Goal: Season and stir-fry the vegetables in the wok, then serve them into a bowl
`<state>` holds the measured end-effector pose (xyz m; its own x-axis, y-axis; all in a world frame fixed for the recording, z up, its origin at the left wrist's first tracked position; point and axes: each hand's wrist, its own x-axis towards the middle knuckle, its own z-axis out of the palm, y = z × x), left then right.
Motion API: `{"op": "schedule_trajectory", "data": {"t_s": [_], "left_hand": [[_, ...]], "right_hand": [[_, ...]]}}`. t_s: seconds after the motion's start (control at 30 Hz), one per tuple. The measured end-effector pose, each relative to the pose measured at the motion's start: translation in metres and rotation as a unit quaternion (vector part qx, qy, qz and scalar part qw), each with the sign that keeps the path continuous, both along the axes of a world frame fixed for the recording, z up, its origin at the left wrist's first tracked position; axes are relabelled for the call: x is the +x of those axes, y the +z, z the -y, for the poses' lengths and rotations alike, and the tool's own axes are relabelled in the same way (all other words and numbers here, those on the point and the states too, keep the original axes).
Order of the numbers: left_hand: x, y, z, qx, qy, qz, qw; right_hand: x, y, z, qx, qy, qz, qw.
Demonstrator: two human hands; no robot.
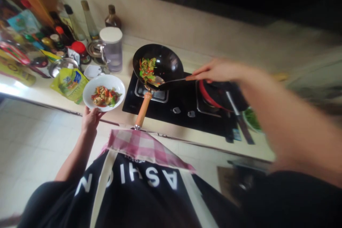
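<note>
My left hand (91, 119) grips the near rim of a white plate (88, 94), held at the counter's front edge left of the stove. Stir-fried food (104, 96) with red and green pieces lies on it. Closed round the handle of a spatula (173, 81) is my right hand (213, 70), above the stove. The spatula's head rests in a black wok (169, 60), against more of the red and green food (146, 69) on the wok's left side. From the wok, a wooden handle (143, 108) points toward my body.
On the black stove (179, 99), a red-rimmed pan (211, 96) sits at the right, with a knife (242, 124) beside it. To the left stand a lidded pitcher (112, 51), a yellow-green pouch (69, 82) and several bottles (89, 21). A range hood (227, 0) hangs overhead.
</note>
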<state>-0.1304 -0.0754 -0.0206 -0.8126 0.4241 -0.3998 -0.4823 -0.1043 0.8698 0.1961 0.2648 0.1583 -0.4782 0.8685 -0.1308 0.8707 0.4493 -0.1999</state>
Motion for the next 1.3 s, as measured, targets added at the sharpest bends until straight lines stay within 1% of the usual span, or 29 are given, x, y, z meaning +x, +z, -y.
{"op": "schedule_trajectory", "data": {"t_s": [0.03,0.07,0.17,0.23,0.3,0.4,0.6,0.77,0.87,0.97,1.03,1.13,1.23,1.3], "left_hand": [[0.0,0.002,-0.001,-0.001,0.0,-0.002,1.0],[0.0,0.005,-0.002,-0.003,-0.002,-0.004,1.0],[0.001,0.009,-0.004,-0.002,-0.007,-0.015,1.0],[0.001,0.01,-0.005,0.0,-0.014,-0.025,1.0],[0.001,0.012,-0.006,0.002,-0.023,-0.034,0.999],[0.001,0.018,-0.008,0.008,-0.036,-0.041,0.998],[0.006,0.041,-0.025,0.03,-0.072,-0.048,0.996],[0.01,0.057,-0.049,0.051,-0.102,-0.06,0.992],[0.012,0.061,-0.065,0.055,-0.123,-0.062,0.989],[0.015,0.064,-0.083,0.056,-0.143,-0.052,0.987],[0.019,0.067,-0.094,0.058,-0.152,-0.044,0.986],[0.026,0.071,-0.112,0.063,-0.165,-0.032,0.984],[0.032,0.073,-0.126,0.068,-0.169,-0.025,0.983],[0.035,0.074,-0.134,0.068,-0.169,-0.021,0.983]], "right_hand": [[-0.004,-0.009,0.015,-0.057,-0.009,0.028,0.998],[-0.008,-0.019,0.029,-0.068,-0.023,0.027,0.997],[-0.018,-0.051,0.063,-0.026,-0.036,0.021,0.999],[-0.021,-0.072,0.076,-0.01,-0.047,0.034,0.998],[-0.024,-0.087,0.081,-0.008,-0.058,0.039,0.997],[-0.03,-0.102,0.083,-0.006,-0.082,0.026,0.996],[-0.041,-0.117,0.086,-0.004,-0.11,-0.006,0.994],[-0.03,-0.117,0.094,0.016,-0.117,-0.023,0.993],[-0.014,-0.111,0.099,0.044,-0.12,-0.026,0.991],[0.006,-0.101,0.103,0.088,-0.109,-0.028,0.99],[0.019,-0.091,0.108,0.128,-0.093,-0.037,0.987],[0.035,-0.076,0.12,0.188,-0.05,-0.079,0.978],[0.042,-0.064,0.14,0.231,-0.003,-0.116,0.966],[0.041,-0.061,0.153,0.256,0.019,-0.118,0.959]]}}
